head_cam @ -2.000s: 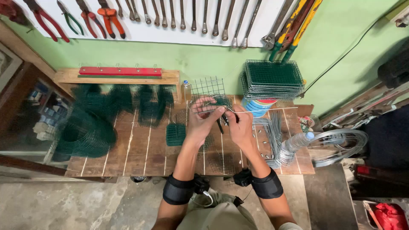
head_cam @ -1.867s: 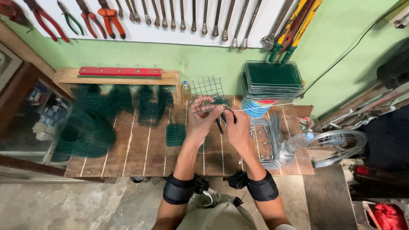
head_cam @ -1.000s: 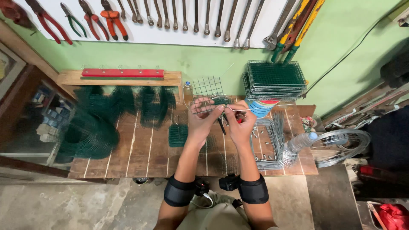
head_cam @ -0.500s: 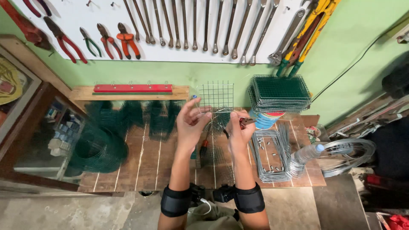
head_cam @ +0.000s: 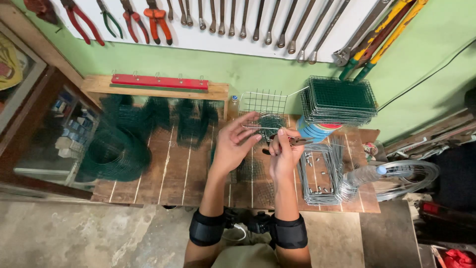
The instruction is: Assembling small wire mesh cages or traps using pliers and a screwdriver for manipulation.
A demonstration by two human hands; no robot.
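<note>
My left hand is raised over the wooden workbench, fingers spread, gripping the edge of a small wire mesh piece with green netting. Close beside it, my right hand is closed on small pliers whose tip meets the same mesh piece. A bare silver wire grid stands upright just behind it, against the green wall. Both wrists wear black bands.
A stack of green mesh panels sits on a striped can at the back right. Wire frames holding small clips, a plastic bottle and a wire coil lie right. Green mesh rolls lie left. Pliers and wrenches hang on the wall.
Both hands have lifted with the mesh piece and moved toward the back of the bench. The view has tilted up and closer, showing more of the wall tools.
</note>
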